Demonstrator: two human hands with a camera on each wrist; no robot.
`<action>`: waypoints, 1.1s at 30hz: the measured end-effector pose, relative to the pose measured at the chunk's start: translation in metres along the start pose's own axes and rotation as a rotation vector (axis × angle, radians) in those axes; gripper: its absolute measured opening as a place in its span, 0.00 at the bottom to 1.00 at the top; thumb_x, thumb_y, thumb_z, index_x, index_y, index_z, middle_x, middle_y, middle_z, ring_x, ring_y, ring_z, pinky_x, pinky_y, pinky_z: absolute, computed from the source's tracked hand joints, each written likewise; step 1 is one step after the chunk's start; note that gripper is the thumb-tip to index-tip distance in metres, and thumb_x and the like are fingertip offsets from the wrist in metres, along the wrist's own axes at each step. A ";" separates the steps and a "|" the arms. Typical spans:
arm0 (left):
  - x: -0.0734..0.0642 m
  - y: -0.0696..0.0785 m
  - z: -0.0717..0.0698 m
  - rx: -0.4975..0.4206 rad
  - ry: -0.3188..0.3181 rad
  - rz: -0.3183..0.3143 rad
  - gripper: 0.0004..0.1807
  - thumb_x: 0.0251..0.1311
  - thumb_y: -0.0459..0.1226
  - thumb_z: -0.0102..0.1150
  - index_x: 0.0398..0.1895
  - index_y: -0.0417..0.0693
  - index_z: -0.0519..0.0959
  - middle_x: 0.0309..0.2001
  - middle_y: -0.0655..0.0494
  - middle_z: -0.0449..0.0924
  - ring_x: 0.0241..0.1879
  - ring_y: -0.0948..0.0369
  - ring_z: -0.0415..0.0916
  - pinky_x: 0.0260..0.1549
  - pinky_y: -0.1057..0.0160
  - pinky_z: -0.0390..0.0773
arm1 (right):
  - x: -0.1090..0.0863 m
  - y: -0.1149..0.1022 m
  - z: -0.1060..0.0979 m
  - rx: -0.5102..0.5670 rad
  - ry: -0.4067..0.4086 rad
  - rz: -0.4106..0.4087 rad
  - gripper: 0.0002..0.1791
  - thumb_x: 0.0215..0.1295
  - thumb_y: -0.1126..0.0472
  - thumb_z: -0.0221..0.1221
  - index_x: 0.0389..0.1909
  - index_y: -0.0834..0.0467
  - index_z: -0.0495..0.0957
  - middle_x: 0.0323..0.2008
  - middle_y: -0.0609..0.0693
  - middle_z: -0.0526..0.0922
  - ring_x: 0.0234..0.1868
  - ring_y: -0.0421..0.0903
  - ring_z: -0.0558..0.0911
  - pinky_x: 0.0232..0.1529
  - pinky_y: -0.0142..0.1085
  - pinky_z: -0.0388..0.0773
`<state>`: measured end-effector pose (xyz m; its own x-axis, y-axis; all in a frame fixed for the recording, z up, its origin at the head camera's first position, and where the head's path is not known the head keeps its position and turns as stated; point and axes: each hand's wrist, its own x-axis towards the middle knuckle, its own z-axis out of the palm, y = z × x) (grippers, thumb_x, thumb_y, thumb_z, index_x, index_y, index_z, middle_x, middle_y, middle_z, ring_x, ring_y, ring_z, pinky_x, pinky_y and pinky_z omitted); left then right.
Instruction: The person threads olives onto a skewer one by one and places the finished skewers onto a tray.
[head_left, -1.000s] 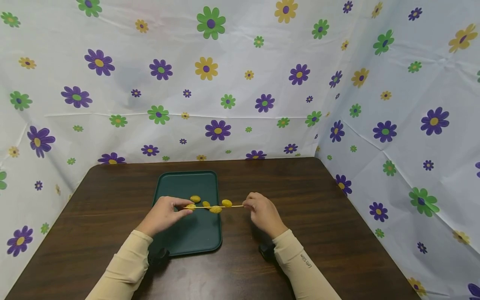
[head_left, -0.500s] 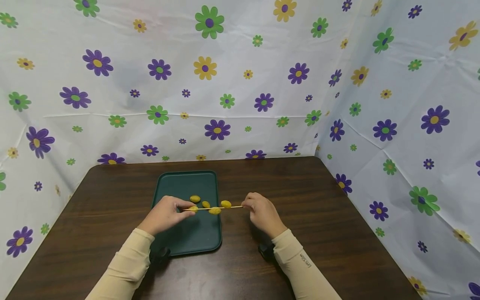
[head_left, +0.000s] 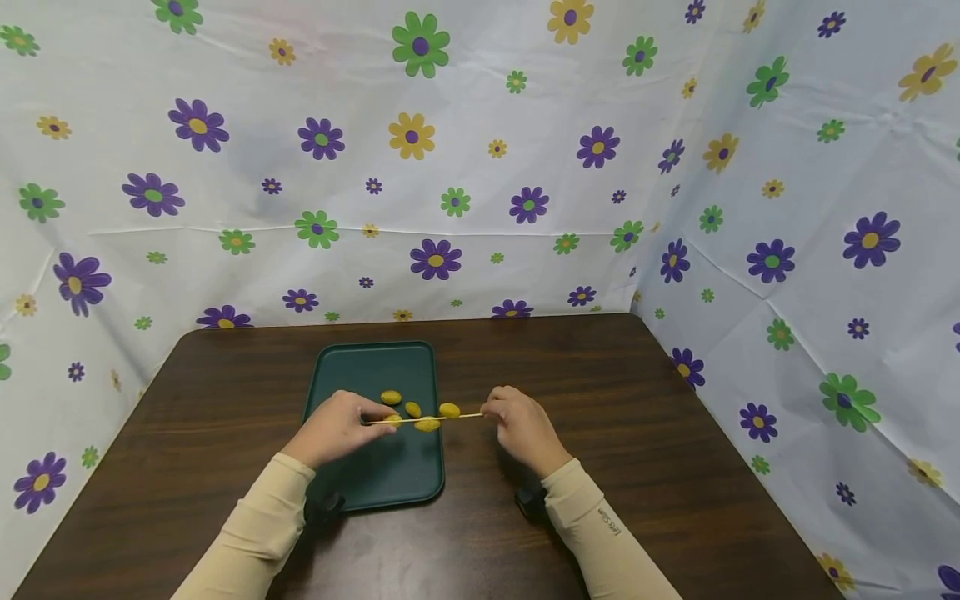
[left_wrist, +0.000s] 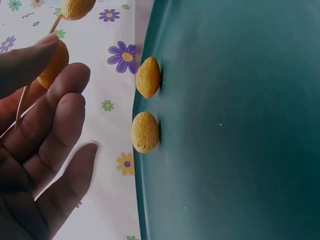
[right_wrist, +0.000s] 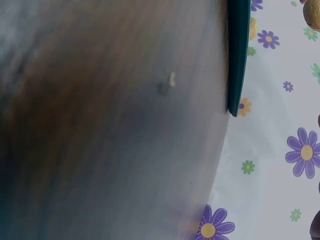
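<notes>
A thin wooden skewer (head_left: 408, 420) is held level over the right side of a dark green tray (head_left: 375, 467). It carries three small oval yellow fruits with wrinkled skin, one of them the middle fruit (head_left: 427, 425). My left hand (head_left: 336, 429) pinches the leftmost fruit (left_wrist: 56, 64) between thumb and fingers near the skewer's left end, which pokes out past it. At the other end, my right hand (head_left: 527, 427) pinches the skewer's tip. Two loose yellow fruits (left_wrist: 145, 132) lie on the tray behind the skewer. The right wrist view catches only fingertips at its edge.
The tray rests on a brown wooden table (head_left: 615, 400), left of centre. A flower-printed white cloth (head_left: 465, 167) hangs behind the table and along both sides. A tiny pale crumb (right_wrist: 172, 79) lies on the tabletop in the right wrist view.
My left hand has shifted slightly right, and its fruit sits a little farther right along the skewer. The skewer's left end has dipped slightly. My right hand has barely moved.
</notes>
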<state>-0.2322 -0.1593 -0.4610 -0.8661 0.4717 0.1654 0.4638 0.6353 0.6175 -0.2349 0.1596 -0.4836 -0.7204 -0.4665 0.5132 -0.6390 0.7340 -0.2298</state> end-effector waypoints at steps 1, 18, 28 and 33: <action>0.000 0.000 0.000 0.002 -0.002 0.002 0.11 0.62 0.39 0.71 0.45 0.46 0.89 0.37 0.57 0.89 0.25 0.70 0.75 0.22 0.67 0.75 | 0.000 0.000 0.000 -0.001 -0.002 -0.001 0.08 0.59 0.74 0.68 0.29 0.58 0.88 0.30 0.42 0.79 0.33 0.39 0.79 0.35 0.33 0.81; 0.004 0.004 0.004 0.034 -0.019 0.007 0.10 0.61 0.41 0.72 0.44 0.51 0.90 0.34 0.63 0.88 0.21 0.68 0.68 0.18 0.67 0.69 | 0.002 -0.003 0.000 -0.012 -0.012 -0.008 0.08 0.59 0.73 0.69 0.29 0.56 0.88 0.29 0.40 0.79 0.34 0.39 0.78 0.36 0.33 0.81; 0.005 0.004 0.006 0.030 -0.018 0.019 0.10 0.61 0.40 0.72 0.43 0.49 0.90 0.35 0.62 0.88 0.21 0.69 0.69 0.19 0.68 0.70 | 0.001 -0.005 0.001 -0.002 -0.010 -0.006 0.08 0.59 0.73 0.69 0.29 0.56 0.88 0.29 0.40 0.79 0.34 0.39 0.79 0.36 0.33 0.81; 0.006 0.002 0.008 0.032 -0.008 0.028 0.10 0.61 0.40 0.72 0.43 0.49 0.90 0.36 0.61 0.88 0.24 0.70 0.72 0.22 0.68 0.74 | 0.002 -0.005 0.000 0.003 -0.003 -0.015 0.08 0.59 0.73 0.69 0.29 0.57 0.87 0.29 0.41 0.79 0.34 0.39 0.79 0.36 0.33 0.81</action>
<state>-0.2349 -0.1500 -0.4646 -0.8511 0.4947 0.1757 0.4938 0.6408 0.5878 -0.2329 0.1552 -0.4817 -0.7115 -0.4786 0.5145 -0.6506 0.7253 -0.2251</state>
